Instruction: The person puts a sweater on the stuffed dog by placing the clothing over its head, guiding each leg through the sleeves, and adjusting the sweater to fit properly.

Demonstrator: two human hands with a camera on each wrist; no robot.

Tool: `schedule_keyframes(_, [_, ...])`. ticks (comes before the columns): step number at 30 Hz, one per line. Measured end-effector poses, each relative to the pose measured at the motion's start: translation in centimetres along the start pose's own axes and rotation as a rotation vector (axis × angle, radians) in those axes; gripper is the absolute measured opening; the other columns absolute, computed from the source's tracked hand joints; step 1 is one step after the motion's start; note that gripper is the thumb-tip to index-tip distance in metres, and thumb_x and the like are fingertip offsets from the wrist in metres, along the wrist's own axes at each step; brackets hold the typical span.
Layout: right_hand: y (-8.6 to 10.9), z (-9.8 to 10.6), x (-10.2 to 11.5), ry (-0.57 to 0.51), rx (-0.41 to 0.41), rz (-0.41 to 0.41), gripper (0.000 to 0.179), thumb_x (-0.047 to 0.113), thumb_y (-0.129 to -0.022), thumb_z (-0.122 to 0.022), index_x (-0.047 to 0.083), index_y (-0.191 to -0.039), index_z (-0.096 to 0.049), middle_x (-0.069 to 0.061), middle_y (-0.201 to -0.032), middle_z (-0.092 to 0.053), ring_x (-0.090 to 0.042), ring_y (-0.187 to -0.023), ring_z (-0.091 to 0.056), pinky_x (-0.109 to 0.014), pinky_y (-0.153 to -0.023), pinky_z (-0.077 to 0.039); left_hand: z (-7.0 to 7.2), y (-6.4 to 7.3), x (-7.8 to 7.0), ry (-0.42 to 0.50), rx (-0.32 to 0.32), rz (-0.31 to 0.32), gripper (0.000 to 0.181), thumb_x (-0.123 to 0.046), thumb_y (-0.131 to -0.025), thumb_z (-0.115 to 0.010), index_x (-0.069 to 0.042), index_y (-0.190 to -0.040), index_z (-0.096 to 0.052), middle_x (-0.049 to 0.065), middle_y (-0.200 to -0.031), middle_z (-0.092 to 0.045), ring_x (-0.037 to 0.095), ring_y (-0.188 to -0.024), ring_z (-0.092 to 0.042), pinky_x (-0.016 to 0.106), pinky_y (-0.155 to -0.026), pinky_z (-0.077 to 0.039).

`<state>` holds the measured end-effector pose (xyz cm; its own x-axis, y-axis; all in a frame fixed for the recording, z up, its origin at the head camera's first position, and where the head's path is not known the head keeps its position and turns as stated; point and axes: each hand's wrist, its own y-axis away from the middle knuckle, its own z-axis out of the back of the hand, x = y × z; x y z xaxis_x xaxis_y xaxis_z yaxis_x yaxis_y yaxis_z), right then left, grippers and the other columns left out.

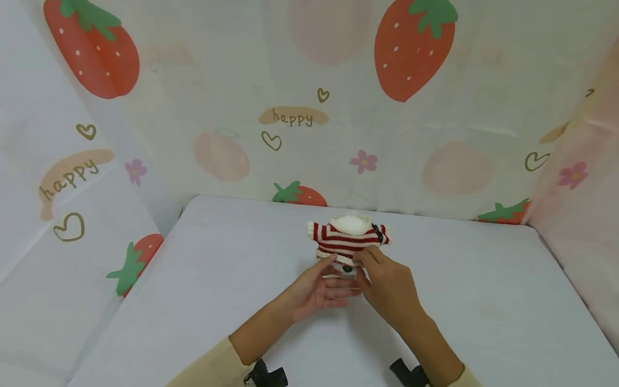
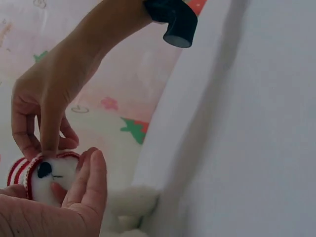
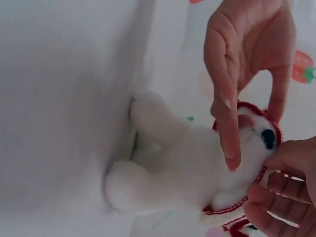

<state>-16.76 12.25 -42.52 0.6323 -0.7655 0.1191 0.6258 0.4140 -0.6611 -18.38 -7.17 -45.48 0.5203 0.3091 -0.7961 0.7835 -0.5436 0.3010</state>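
A white plush toy [image 3: 182, 158] sits upright with a small red-and-white striped knitted sweater [image 1: 340, 242] pulled over its head. Its dark nose [image 3: 268, 138] shows just below the sweater's hem; the upper face is covered. My left hand [image 1: 316, 293] holds the hem from the left, thumb outside and a fingertip inside against the face. Its other fingers [image 3: 229, 143] stretch out in front of the plush. From the right, my right hand [image 1: 391, 285] pinches the hem between thumb and fingers, close beside the nose. The right fingertips [image 2: 49, 148] bunch at the sweater's edge.
A white table [image 1: 232, 252] lies under the plush. Behind it stands a backdrop [image 1: 401, 134] printed with strawberries, hearts and flowers, with a similar side panel [image 1: 29, 312] at the left. Dark wrist camera mounts [image 1: 266, 374] show at the bottom of the head view.
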Motion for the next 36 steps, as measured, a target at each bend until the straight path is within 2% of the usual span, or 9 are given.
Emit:
schedule_keyframes(3, [0.1, 0.1, 0.2, -0.038, 0.032, -0.003, 0.026, -0.001, -0.075, -0.082, 0.009, -0.091, -0.065, 0.001, -0.088, -0.063, -0.008, -0.059, -0.058, -0.022, -0.049, -0.047, -0.3, -0.1, 0.2, 0.06, -0.02, -0.018, 0.039, -0.041, -0.104, -0.049, -0.005, -0.118, -0.05, 0.025, -0.125, -0.066, 0.03, -0.113, -0.068, 0.043, -0.097, -0.053])
schedule_keyframes(7, [0.7, 0.2, 0.4, -0.099, 0.112, 0.016, 0.028, -0.002, -0.073, -0.083, 0.012, -0.089, -0.064, 0.006, -0.086, -0.062, -0.005, -0.063, -0.055, -0.02, -0.053, -0.047, -0.6, -0.2, 0.5, 0.112, -0.039, -0.063, 0.042, -0.027, -0.105, -0.043, 0.005, -0.132, -0.049, 0.018, -0.119, -0.07, 0.022, -0.107, -0.071, 0.039, -0.098, -0.052])
schedule_keyframes(12, [1.4, 0.2, 0.3, -0.118, 0.197, 0.024, 0.028, -0.002, -0.073, -0.083, 0.016, -0.087, -0.066, 0.01, -0.086, -0.064, -0.003, -0.066, -0.054, -0.021, -0.057, -0.048, -0.8, -0.4, 1.0, 0.099, -0.051, -0.095, 0.047, -0.017, -0.104, -0.036, 0.012, -0.141, -0.043, 0.012, -0.114, -0.072, 0.016, -0.106, -0.07, 0.037, -0.1, -0.051])
schedule_keyframes(15, [1.6, 0.1, 0.3, -0.134, 0.252, 0.021, 0.026, -0.003, -0.074, -0.08, 0.016, -0.085, -0.065, 0.01, -0.083, -0.062, -0.002, -0.063, -0.052, -0.021, -0.056, -0.047, -0.7, -0.5, 1.3, 0.099, -0.053, -0.099, 0.047, -0.013, -0.103, -0.032, 0.013, -0.141, -0.041, 0.015, -0.121, -0.07, 0.015, -0.108, -0.068, 0.04, -0.106, -0.046])
schedule_keyframes(19, [1.9, 0.0, 0.3, -0.155, 0.322, 0.007, 0.024, -0.004, -0.074, -0.077, 0.015, -0.083, -0.065, 0.009, -0.08, -0.06, -0.002, -0.06, -0.048, -0.021, -0.055, -0.045, -0.6, -0.8, 1.6, 0.143, -0.057, -0.091, 0.043, -0.009, -0.102, -0.029, 0.012, -0.138, -0.04, 0.015, -0.12, -0.069, 0.014, -0.107, -0.068, 0.038, -0.106, -0.046])
schedule_keyframes(21, [1.9, -0.1, 0.4, -0.148, 0.327, 0.003, 0.025, -0.004, -0.073, -0.077, 0.016, -0.082, -0.065, 0.009, -0.079, -0.059, -0.003, -0.059, -0.048, -0.022, -0.055, -0.045, -0.6, -0.8, 1.6, 0.163, -0.059, -0.087, 0.042, -0.009, -0.102, -0.028, 0.011, -0.137, -0.041, 0.013, -0.116, -0.07, 0.013, -0.105, -0.068, 0.035, -0.102, -0.048])
schedule_keyframes(27, [2.2, -0.5, 0.3, -0.107, 0.305, 0.0, 0.024, -0.002, -0.073, -0.079, 0.015, -0.082, -0.066, 0.009, -0.081, -0.059, -0.003, -0.058, -0.049, -0.022, -0.053, -0.044, -0.2, -1.1, 1.7, 0.217, -0.084, -0.096, 0.045, -0.018, -0.1, -0.036, 0.005, -0.138, -0.041, 0.013, -0.116, -0.068, 0.021, -0.108, -0.066, 0.038, -0.101, -0.048])
schedule_keyframes(32, [2.6, -1.0, 0.0, -0.078, 0.307, -0.019, 0.024, -0.001, -0.074, -0.082, 0.015, -0.083, -0.066, 0.009, -0.083, -0.061, -0.003, -0.061, -0.052, -0.022, -0.054, -0.046, 0.6, -1.4, 1.9, 0.208, -0.169, -0.17, 0.032, -0.019, -0.103, -0.039, 0.0, -0.128, -0.046, 0.007, -0.107, -0.069, 0.017, -0.098, -0.068, 0.033, -0.089, -0.053])
schedule_keyframes(36, [2.7, -1.3, -0.2, -0.071, 0.321, -0.035, 0.024, -0.001, -0.074, -0.082, 0.015, -0.083, -0.066, 0.01, -0.084, -0.061, -0.003, -0.062, -0.053, -0.022, -0.055, -0.046, 1.0, -1.5, 2.1, 0.255, -0.186, -0.218, 0.025, -0.012, -0.105, -0.035, 0.0, -0.124, -0.045, 0.007, -0.108, -0.071, 0.016, -0.101, -0.07, 0.029, -0.089, -0.055])
